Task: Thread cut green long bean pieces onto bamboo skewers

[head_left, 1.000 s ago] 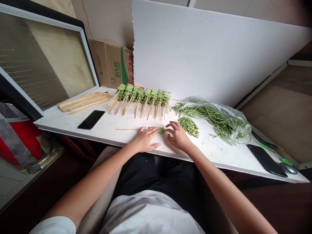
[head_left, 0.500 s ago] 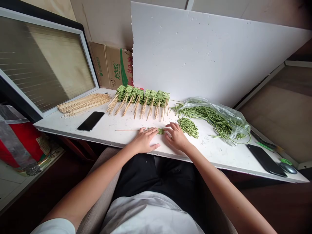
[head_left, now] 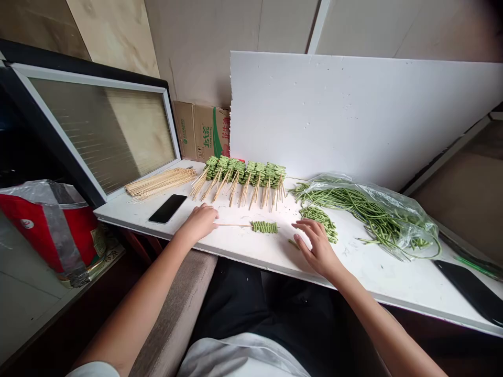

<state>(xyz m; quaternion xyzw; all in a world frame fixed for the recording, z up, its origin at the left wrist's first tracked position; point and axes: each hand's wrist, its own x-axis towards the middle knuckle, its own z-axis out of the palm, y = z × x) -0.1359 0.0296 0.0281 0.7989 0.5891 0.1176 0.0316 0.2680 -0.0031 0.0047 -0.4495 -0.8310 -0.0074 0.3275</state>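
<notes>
Left hand [head_left: 199, 222]: shifted outward, clamped on skewer [head_left: 234, 225].
Right hand [head_left: 319, 250]: shifted beside cut beans [head_left: 329, 226], fingers apart.
Threaded beans [head_left: 264, 227]: between hands.

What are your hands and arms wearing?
The left hand and right hand wear no gloves, and no watch or bracelet shows. A pale, whitish short sleeve covers the upper left arm. The right sleeve is out of view.
</notes>
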